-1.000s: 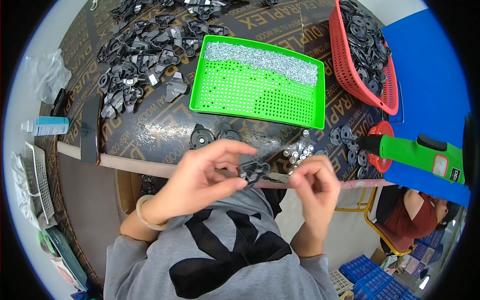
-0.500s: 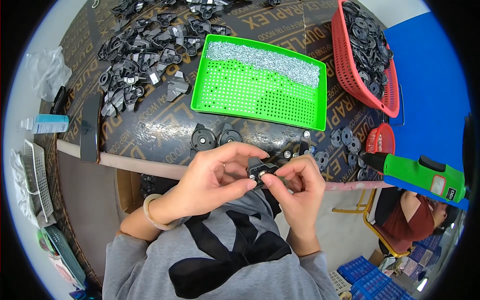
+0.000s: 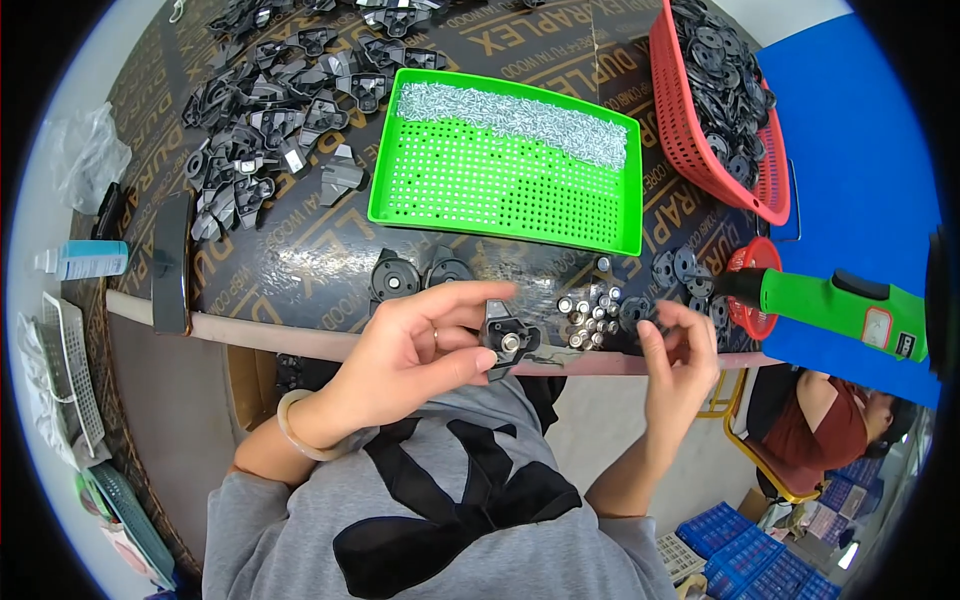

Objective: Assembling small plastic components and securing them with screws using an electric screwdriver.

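Observation:
My left hand (image 3: pixel 410 350) grips a dark plastic housing (image 3: pixel 498 322) between thumb and fingers, just over the table's front edge. A shiny round metal piece (image 3: pixel 510 343) sits in the housing. To the right, my right hand (image 3: pixel 682 365) hovers with thumb and forefinger apart, and nothing shows between them. Its fingertips are beside a black disc (image 3: pixel 634 312) at the edge of a small group of black discs (image 3: pixel 684 264). Between the hands, several small metal cylinders (image 3: pixel 590 318) lie on the table. Two housings with discs fitted (image 3: pixel 395 275) rest beyond my left hand.
A green perforated tray (image 3: pixel 505 215) holds many silver screws. Loose dark housings (image 3: pixel 270 120) are heaped at far left. A red basket (image 3: pixel 670 110) of black discs stands far right, near a small red bowl (image 3: pixel 758 255) and a green power screwdriver (image 3: pixel 845 312). A phone (image 3: pixel 172 262) lies left.
My right hand has let go of the housing and moved right toward the discs. The metal piece in the housing and the loose cylinders are now uncovered.

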`<state>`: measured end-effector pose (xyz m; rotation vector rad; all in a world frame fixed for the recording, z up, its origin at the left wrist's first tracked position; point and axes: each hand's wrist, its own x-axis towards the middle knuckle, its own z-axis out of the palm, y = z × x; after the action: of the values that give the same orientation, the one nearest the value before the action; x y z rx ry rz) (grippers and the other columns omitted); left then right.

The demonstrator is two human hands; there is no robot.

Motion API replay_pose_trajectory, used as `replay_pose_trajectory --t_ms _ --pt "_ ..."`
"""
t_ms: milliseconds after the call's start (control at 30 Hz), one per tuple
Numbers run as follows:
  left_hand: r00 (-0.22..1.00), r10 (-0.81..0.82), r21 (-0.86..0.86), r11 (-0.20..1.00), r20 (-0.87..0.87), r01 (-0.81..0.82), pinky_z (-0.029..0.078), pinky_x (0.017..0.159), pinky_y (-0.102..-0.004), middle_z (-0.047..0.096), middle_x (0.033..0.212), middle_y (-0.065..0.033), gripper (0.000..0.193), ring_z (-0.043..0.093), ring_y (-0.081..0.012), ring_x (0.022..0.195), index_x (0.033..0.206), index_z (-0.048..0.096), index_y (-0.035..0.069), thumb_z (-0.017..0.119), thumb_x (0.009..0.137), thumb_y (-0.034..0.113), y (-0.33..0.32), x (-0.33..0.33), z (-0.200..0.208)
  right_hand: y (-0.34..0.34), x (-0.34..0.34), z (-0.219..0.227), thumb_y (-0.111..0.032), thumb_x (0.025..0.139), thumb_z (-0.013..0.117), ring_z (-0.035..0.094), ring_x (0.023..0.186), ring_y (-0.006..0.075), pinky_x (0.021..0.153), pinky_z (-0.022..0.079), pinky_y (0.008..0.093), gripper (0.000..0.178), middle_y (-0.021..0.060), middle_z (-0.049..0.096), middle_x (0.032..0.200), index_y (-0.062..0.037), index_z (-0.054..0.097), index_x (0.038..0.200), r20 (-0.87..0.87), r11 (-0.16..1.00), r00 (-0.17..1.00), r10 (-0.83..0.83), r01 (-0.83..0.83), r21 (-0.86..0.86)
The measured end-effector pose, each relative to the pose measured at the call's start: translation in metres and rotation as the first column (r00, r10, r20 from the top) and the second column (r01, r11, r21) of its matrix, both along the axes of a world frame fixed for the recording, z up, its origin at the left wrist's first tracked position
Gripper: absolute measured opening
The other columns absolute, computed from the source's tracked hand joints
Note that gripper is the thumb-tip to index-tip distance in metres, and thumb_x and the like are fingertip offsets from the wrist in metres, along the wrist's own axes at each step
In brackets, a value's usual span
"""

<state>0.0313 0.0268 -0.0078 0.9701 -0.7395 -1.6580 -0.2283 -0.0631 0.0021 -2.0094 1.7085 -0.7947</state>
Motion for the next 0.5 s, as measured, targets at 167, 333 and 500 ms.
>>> replay_pose_trajectory --t_ms 167,333,500 --pt "0.999 -0.038 0.012 0.999 -0.021 0.038 0.057 0.078 -0.0258 0.064 0.11 -0.0118 0.054 0.065 -0.0162 0.099 0.14 0.042 -0.002 0.056 0.089 -0.01 -0.001 0.0 0.0 -0.013 -0.014 -0.006 -0.009 0.062 0.084 0.057 0.098 0.0286 0.081 0.049 0.0348 0.052 0.0113 0.061 0.109 -0.0037 0.065 0.11 -0.191 0.974 0.955 0.225 -0.224 0.024" --pt "0.997 -0.074 0.035 0.997 -0.016 0.075 0.057 0.078 -0.0255 0.064 0.11 -0.0115 0.054 0.065 -0.0164 0.1 0.14 0.041 -0.001 0.056 0.089 -0.01 -0.002 -0.001 0.002 -0.02 -0.019 -0.009 -0.012 0.06 0.085 0.058 0.097 0.0298 0.079 0.049 0.0369 0.051 0.0106 0.062 0.105 -0.0032 0.065 0.106 -0.222 0.971 0.947 0.234 -0.22 0.089" --pt "0.998 -0.055 0.056 0.997 -0.035 0.057 0.056 0.075 -0.0243 0.057 0.095 -0.0041 0.051 0.06 -0.0087 0.088 0.139 0.043 0.001 0.059 0.091 -0.006 -0.001 -0.004 0.002 -0.02 -0.024 -0.015 -0.012 0.077 0.076 0.061 0.087 0.0304 0.075 0.05 0.0379 0.03 0.0128 0.063 0.101 0.0011 0.064 0.102 -0.256 0.957 0.928 0.27 -0.288 -0.033"
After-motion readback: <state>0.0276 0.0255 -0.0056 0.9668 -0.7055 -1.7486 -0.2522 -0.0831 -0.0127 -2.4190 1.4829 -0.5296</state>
